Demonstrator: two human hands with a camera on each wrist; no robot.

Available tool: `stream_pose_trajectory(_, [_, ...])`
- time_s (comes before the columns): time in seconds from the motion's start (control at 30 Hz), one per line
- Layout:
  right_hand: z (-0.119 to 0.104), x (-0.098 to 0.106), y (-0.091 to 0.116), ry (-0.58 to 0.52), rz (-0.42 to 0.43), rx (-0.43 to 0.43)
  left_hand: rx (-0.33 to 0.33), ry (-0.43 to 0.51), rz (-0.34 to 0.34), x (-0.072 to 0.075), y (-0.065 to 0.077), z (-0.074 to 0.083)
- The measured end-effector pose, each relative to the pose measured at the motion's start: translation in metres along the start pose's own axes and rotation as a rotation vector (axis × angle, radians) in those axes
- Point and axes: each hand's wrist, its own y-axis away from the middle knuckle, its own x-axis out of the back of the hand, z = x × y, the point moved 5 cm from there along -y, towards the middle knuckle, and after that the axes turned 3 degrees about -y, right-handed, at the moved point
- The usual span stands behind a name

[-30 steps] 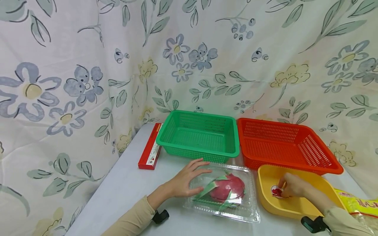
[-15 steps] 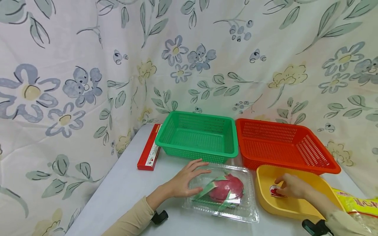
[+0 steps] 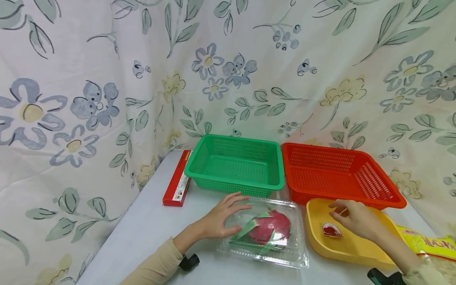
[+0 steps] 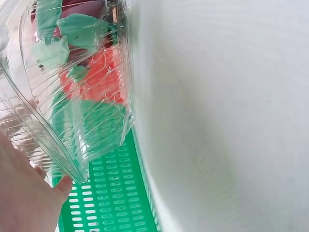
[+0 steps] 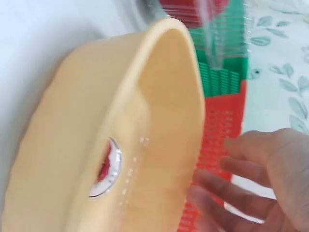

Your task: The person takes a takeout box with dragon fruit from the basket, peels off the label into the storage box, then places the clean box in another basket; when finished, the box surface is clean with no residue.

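A clear plastic clamshell box [image 3: 297, 245] lies on the table with a dragon fruit [image 3: 268, 227] inside. My left hand [image 3: 221, 219] rests at its left side, fingers spread and thumb at the near edge; the left wrist view shows the thumb [image 4: 63, 187] right at the lid's rim. To the right stands a yellow basin [image 3: 356, 251]. On its floor sits a small white-edged label with a red picture [image 3: 331, 229]. My right hand [image 3: 358, 219] hovers over the basin, fingers loosely bent, holding nothing. In the right wrist view its fingers overlap the basin's rim [image 5: 193, 63].
Behind the box sits a green basket [image 3: 231, 180], with a red basket [image 3: 320, 186] beside it. A long red carton [image 3: 178, 178] lies left of the green one. At far right is a yellow printed bag [image 3: 427, 243]. A floral curtain [image 3: 228, 79] closes off the back.
My right hand has let go of the label, lifting away from it to the upper right. The label stays in the basin. The left hand keeps its place on the box.
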Motion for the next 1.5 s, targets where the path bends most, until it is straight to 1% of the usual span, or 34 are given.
stream_pose_trajectory(0.13, [-0.004, 0.017, -0.003, 0.051, 0.240, 0.035, -0.004, -0.013, 0.017, 0.002, 0.002, 0.001])
stream_pose_trajectory(0.17, [-0.004, 0.020, -0.003, 0.061, 0.289, 0.036, -0.006, -0.020, 0.023, 0.003, 0.003, 0.001])
stream_pose_trajectory(0.23, [0.000, 0.022, -0.005, 0.081, 0.348, 0.026, -0.011, -0.031, 0.030, 0.004, 0.004, 0.001])
stream_pose_trajectory(0.27, [0.002, 0.022, -0.005, 0.088, 0.360, 0.015, -0.009, -0.035, 0.030, 0.004, 0.004, 0.002])
stream_pose_trajectory(0.4, [0.012, 0.017, -0.008, 0.109, 0.349, -0.032, -0.008, -0.046, 0.033, 0.004, 0.007, 0.003])
stream_pose_trajectory(0.57, [0.023, 0.013, -0.009, 0.093, 0.323, -0.061, -0.008, -0.047, 0.058, 0.005, 0.008, 0.006])
stream_pose_trajectory(0.63, [0.026, 0.013, -0.009, 0.094, 0.315, -0.069, 0.007, -0.035, 0.067, 0.006, 0.009, 0.007])
stream_pose_trajectory(0.77, [0.030, 0.013, -0.008, 0.095, 0.312, -0.067, 0.086, -0.012, 0.095, 0.007, 0.012, 0.009])
stream_pose_trajectory(0.9, [0.033, 0.016, -0.009, 0.063, 0.322, -0.066, 0.236, 0.027, 0.115, 0.007, 0.016, 0.012])
stream_pose_trajectory(1.03, [0.037, 0.018, -0.010, 0.027, 0.317, -0.089, 0.402, 0.114, 0.116, 0.006, 0.021, 0.013])
stream_pose_trajectory(1.1, [0.039, 0.017, -0.011, 0.015, 0.306, -0.092, 0.453, 0.188, 0.113, 0.003, 0.022, 0.013])
stream_pose_trajectory(1.17, [0.039, 0.018, -0.012, 0.006, 0.298, -0.091, 0.482, 0.291, 0.114, 0.000, 0.023, 0.013])
stream_pose_trajectory(1.3, [0.038, 0.018, -0.012, -0.001, 0.297, -0.097, 0.537, 0.462, 0.116, -0.006, 0.023, 0.010])
stream_pose_trajectory(1.4, [0.038, 0.017, -0.011, 0.002, 0.300, -0.119, 0.589, 0.576, 0.114, -0.011, 0.024, 0.009])
stream_pose_trajectory(1.5, [0.038, 0.015, -0.010, 0.007, 0.304, -0.134, 0.614, 0.667, 0.112, -0.014, 0.025, 0.011])
